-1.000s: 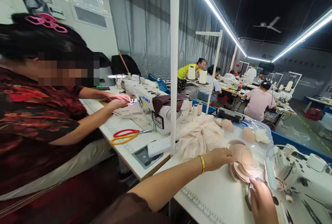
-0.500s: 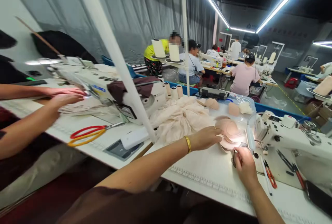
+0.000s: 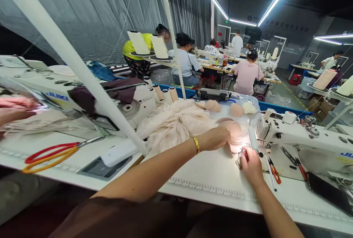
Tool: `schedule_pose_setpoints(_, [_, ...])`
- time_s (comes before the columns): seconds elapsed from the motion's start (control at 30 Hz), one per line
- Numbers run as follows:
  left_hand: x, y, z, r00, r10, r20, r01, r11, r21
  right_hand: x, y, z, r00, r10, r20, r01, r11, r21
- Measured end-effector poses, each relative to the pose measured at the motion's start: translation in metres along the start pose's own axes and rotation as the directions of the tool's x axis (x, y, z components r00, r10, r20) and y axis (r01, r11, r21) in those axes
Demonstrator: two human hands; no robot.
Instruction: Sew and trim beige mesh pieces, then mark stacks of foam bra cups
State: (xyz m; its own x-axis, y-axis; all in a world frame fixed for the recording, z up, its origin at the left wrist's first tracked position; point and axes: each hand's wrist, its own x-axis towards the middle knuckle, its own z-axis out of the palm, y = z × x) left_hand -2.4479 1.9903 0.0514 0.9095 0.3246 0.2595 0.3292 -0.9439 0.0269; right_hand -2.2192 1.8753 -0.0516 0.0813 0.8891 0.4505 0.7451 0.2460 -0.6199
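My left hand [image 3: 215,138], with a gold bracelet on its wrist, is closed on the edge of a stack of beige moulded bra cups [image 3: 235,129]. The fingertips are partly hidden behind the cups. Close by, my right hand [image 3: 251,161] pinches a small greyish, shiny thing [image 3: 238,160] just in front of the stack; its kind is not clear. A lit lamp [image 3: 252,138] on the sewing machine [image 3: 292,131] shines onto the cups. Left of the stack lies a heap of cream fabric [image 3: 173,122].
Orange-handled snips [image 3: 274,171], a white pen [image 3: 270,173] and a black phone [image 3: 328,193] lie on the right. Large red-and-yellow scissors [image 3: 52,155] lie left. A white pole [image 3: 74,61] crosses the view. At far left a co-worker's hand [image 3: 13,114] handles fabric at another machine.
The view has swung right, so the scene sits farther left. Both my hands stay at the bra cups, and the small thing in the right hand has turned slightly.
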Motion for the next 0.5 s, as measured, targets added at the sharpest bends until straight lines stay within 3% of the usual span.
schedule_pose_setpoints(0.13, [-0.013,0.003,-0.003,0.999,-0.007,-0.040,0.005,0.999,-0.051,0.006,-0.002,0.005,0.998,0.034,0.047,-0.032,0.999,-0.043])
schedule_pose_setpoints(0.3, [-0.034,0.011,-0.001,0.997,-0.013,-0.075,0.004,0.993,-0.117,0.011,-0.004,0.006,0.996,0.083,0.027,-0.079,0.991,-0.112])
schedule_pose_setpoints(0.5, [-0.049,0.018,0.006,0.993,-0.055,-0.105,0.035,0.982,-0.183,0.021,-0.007,0.003,1.000,-0.002,0.030,0.007,0.983,-0.181])
